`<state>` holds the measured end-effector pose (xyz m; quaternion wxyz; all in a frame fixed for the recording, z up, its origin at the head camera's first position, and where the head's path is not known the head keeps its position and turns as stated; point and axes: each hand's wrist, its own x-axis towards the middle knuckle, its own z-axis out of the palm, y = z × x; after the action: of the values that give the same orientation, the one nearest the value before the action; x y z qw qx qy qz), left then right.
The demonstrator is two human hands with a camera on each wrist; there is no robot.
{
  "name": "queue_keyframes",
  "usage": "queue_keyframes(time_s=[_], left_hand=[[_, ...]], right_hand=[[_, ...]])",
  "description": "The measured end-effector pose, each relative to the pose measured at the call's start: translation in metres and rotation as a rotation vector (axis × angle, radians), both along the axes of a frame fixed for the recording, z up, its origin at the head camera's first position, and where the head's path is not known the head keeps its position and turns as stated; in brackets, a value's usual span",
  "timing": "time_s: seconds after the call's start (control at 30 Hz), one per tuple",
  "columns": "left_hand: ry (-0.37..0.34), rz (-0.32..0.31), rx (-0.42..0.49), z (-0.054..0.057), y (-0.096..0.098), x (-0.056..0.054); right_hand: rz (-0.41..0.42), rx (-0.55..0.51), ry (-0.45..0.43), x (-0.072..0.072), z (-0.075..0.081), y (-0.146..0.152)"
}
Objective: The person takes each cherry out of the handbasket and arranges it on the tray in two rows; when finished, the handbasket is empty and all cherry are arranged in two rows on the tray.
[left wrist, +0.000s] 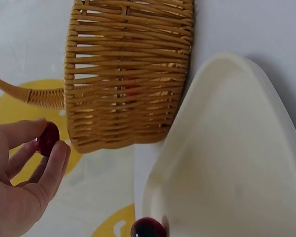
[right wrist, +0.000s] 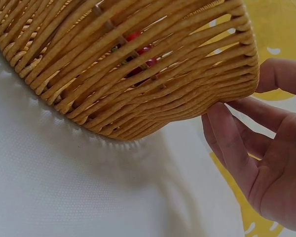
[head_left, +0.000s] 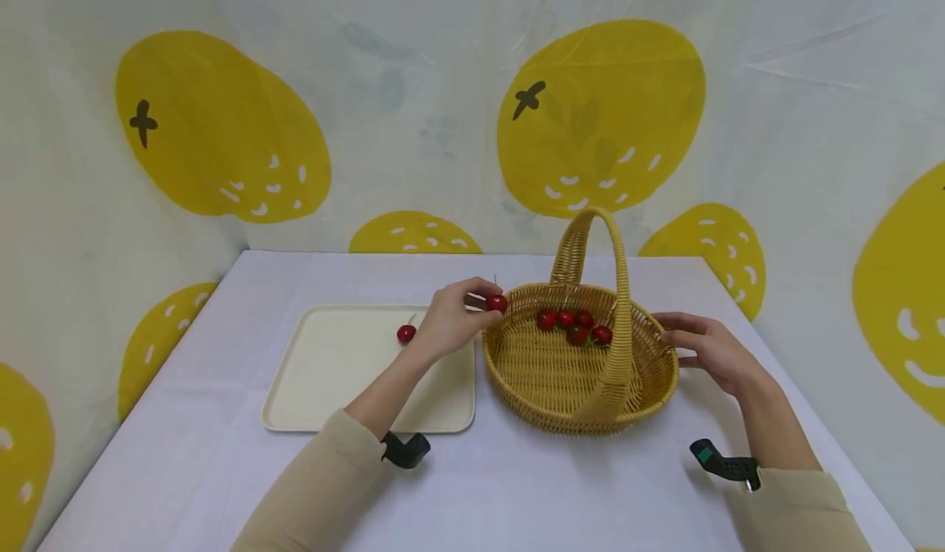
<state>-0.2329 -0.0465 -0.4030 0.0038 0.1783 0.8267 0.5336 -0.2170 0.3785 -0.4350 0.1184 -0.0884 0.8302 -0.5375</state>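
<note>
A dark red cherry (head_left: 496, 303) is pinched between the thumb and fingers of my left hand (head_left: 447, 322), at the basket's left rim. The wicker basket (head_left: 531, 421) has a tall arched handle, and several cherries (head_left: 578, 335) lie together on its floor toward the back. At the basket's right side, my right hand (head_left: 719, 355) holds the rim; the right wrist view shows its fingers (right wrist: 224, 133) against the outside of the weave. Another cherry (head_left: 407, 334), stem upward, sits on the cream tray (head_left: 332, 380) close to my left forearm.
The tray lies just left of the basket on a white cloth-covered table (head_left: 517, 486). A fabric backdrop (head_left: 428, 125) printed with yellow fruit hangs behind the table and along its sides. The basket handle (head_left: 620, 289) rises well above the rim.
</note>
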Motion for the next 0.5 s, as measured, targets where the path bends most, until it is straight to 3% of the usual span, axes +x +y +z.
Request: queue_keyframes(time_s=[0.23, 0.5], left_hand=[[-0.001, 0.032, 0.055, 0.000, -0.012, 0.004], [0.020, 0.032, 0.086, -0.009, -0.029, 0.008]], right_hand=[[-0.011, -0.013, -0.004, 0.001, 0.000, 0.002], [-0.021, 0.004, -0.020, 0.000, -0.001, 0.000]])
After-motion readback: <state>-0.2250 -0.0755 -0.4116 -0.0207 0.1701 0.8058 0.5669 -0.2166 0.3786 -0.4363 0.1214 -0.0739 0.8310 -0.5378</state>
